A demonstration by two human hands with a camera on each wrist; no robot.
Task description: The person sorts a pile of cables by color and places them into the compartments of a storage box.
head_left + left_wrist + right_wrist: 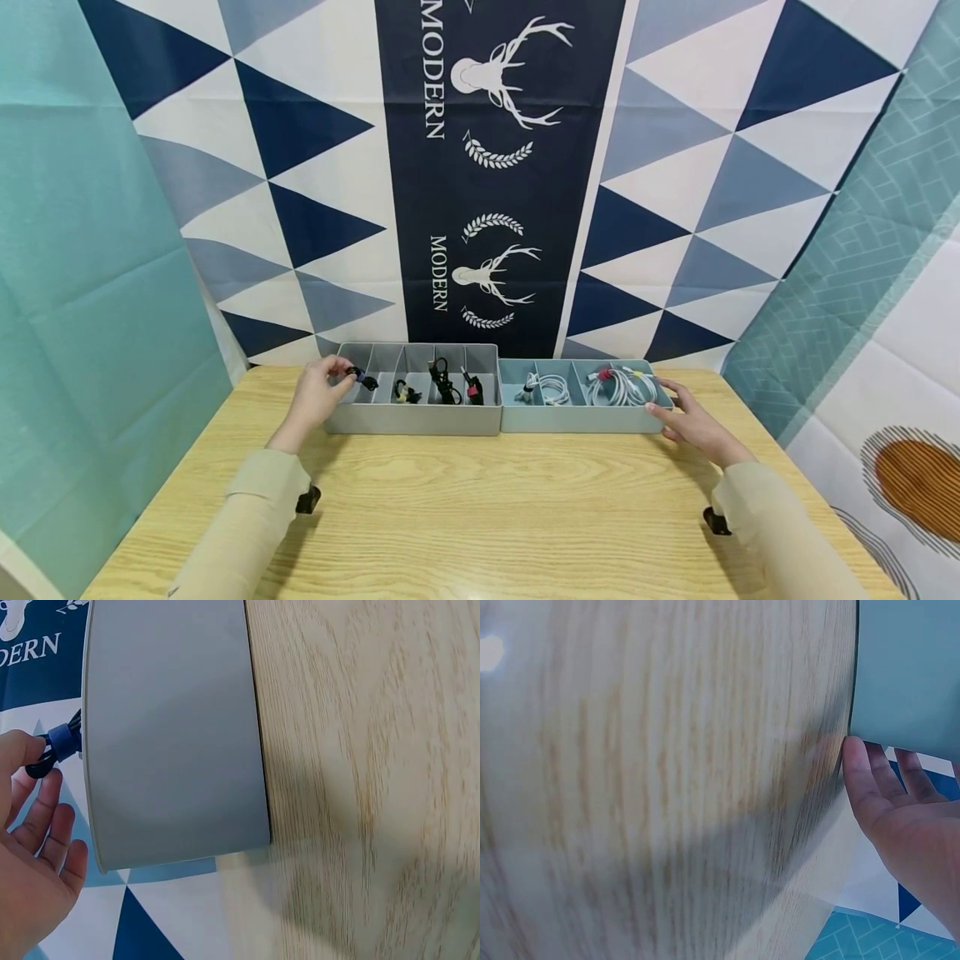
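My left hand [316, 398] pinches a coiled black cable [363, 379] between thumb and fingertips, above the leftmost compartment of the grey divided box [420, 419]. A blue strap [63, 742] wraps that cable in the left wrist view, where the box wall hides its far end. At the other side my right hand [693, 423] rests its fingers against the right end of the light blue divided box [585, 420]. Those fingers [885, 776] look fairly straight in the right wrist view and hold nothing.
Bundled black cables [444, 382] lie in the grey box's other compartments. White cables [553, 389] sit coiled in the blue box, some with a red tie [603, 375]. Both boxes stand end to end at the back of the wooden table [480, 508], before a patterned curtain [510, 192].
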